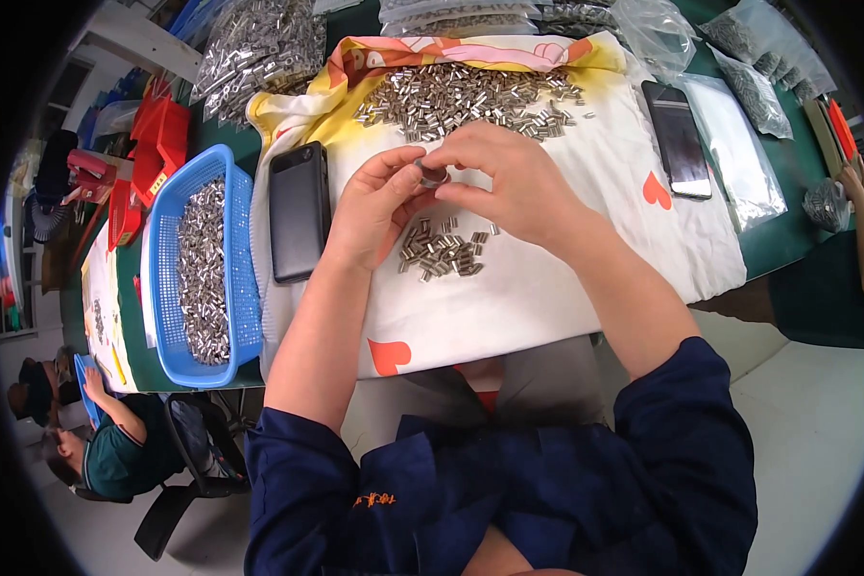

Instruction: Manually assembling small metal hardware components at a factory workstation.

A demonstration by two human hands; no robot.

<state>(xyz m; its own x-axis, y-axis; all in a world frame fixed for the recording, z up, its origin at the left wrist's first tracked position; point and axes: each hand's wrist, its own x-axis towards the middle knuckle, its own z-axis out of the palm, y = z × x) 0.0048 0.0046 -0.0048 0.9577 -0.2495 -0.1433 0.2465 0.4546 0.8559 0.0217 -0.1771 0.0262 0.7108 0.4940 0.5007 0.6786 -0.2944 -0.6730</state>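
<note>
My left hand [372, 204] and my right hand [516, 184] meet over the white cloth [576, 259], fingers bent and pinched together. Between their fingertips sits a small dark, roundish metal piece [434, 175]; the fingers cover part of it, so its exact kind does not show. Just below the hands lies a small heap of short silvery metal sleeves [442, 253]. Beyond them spreads a larger pile of the same metal sleeves [470, 96], along the cloth's yellow and pink folded edge [394, 50].
A blue plastic basket [163, 278] full of metal sleeves stands at the left, beside a black power bank [298, 213]. A phone [678, 139] and clear plastic bags [734, 144] lie at the right. Bagged parts [259, 53] line the back. Other people sit at both sides.
</note>
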